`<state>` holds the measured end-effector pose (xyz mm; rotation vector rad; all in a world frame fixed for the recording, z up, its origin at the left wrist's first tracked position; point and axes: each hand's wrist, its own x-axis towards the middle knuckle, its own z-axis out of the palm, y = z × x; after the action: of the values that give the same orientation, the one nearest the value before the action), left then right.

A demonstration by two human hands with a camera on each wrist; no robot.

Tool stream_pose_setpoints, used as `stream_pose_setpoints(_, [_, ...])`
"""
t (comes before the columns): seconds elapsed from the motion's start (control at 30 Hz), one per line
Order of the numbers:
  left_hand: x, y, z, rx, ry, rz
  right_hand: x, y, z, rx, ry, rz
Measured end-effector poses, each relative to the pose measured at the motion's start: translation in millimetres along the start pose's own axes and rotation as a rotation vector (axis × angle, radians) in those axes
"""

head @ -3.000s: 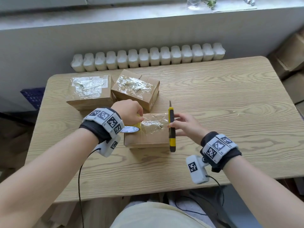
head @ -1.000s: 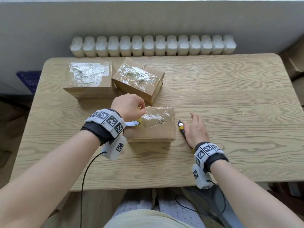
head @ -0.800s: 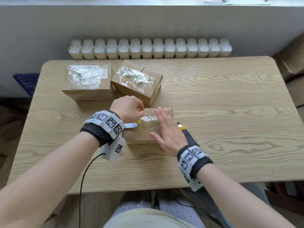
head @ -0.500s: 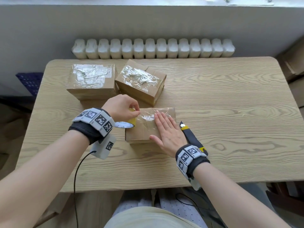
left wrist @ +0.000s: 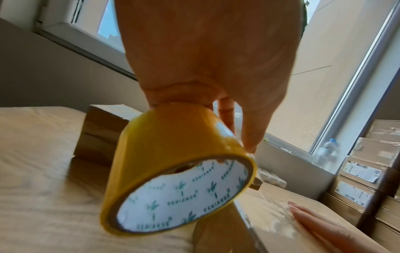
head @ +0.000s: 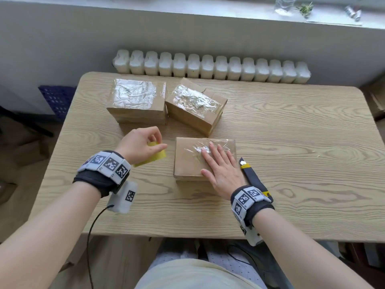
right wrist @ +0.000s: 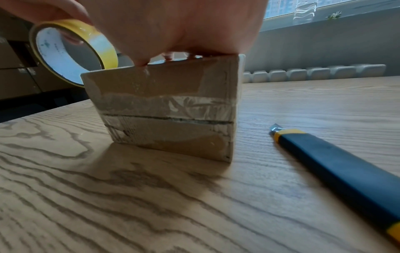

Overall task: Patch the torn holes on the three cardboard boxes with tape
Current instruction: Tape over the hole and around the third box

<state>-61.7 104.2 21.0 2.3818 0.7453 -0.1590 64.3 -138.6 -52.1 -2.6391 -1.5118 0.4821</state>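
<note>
Here the flat right hand (head: 223, 172) presses crinkled clear tape on the cardboard box (head: 187, 163); the left hand (head: 139, 144) grips a yellow tape roll (left wrist: 173, 169).

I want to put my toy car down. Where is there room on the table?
The table's right half, beyond the knife, is bare. So is the near edge in front of the near box. The far left is crowded with two boxes.

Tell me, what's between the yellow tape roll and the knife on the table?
The nearest cardboard box sits between the tape roll and the knife, with the right hand pressing flat on its taped top. The head view shows it.
</note>
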Motion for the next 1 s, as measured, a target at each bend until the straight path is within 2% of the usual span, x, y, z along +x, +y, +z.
stream_pose_setpoints(0.23, [-14,-23,29,-0.083,0.154,-0.07,3,2,-1,0.008,-0.004,0.007])
stream_pose_setpoints(0.4, [-16,-33,60,0.026,0.213,-0.037,5,-1,-2,-0.008,0.001,-0.041])
stream_pose_setpoints(0.6, [-20,-42,90,0.072,0.154,0.033,4,-4,2,0.024,0.034,-0.1])
stream_pose_setpoints(0.73, [-21,-44,100,0.088,0.103,0.04,-1,1,1,-0.009,0.032,-0.03])
stream_pose_setpoints(0.9, [-17,-40,105,0.07,-0.01,-0.036,-5,7,3,0.058,0.059,0.052])
stream_pose_setpoints(0.93, [-17,-37,105,0.071,0.001,-0.044,-5,9,2,0.044,0.047,0.068])
stream_pose_setpoints(1.0, [-17,-29,104,0.055,0.123,-0.015,-4,12,2,0.022,0.006,0.074])
